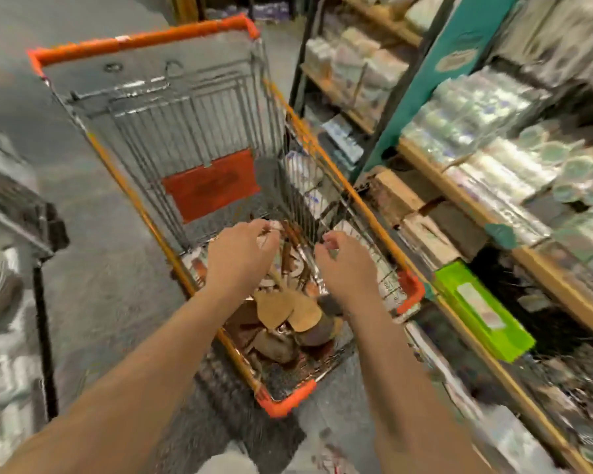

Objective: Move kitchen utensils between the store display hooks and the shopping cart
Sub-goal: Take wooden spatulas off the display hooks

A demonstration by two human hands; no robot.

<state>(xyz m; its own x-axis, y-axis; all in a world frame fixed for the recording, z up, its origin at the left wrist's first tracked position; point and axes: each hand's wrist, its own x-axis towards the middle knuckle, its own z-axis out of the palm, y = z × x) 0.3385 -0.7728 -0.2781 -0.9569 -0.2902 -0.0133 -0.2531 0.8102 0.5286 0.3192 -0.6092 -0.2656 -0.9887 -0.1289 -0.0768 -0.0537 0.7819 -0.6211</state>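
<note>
over the cart (134,41) w/ wooden utensils (288,313) inside: left hand (242,260) curled, can't tell if holding anything; right hand (344,268) loose, empty.

A shopping cart (192,124) stands in the aisle, its handle at the far end. Wooden utensils (288,316) lie heaped in its near end. The left hand (240,254) and right hand (343,265) hover side by side above them. Stocked shelves (459,186) run along the right; a rack (14,206) stands left.
</note>
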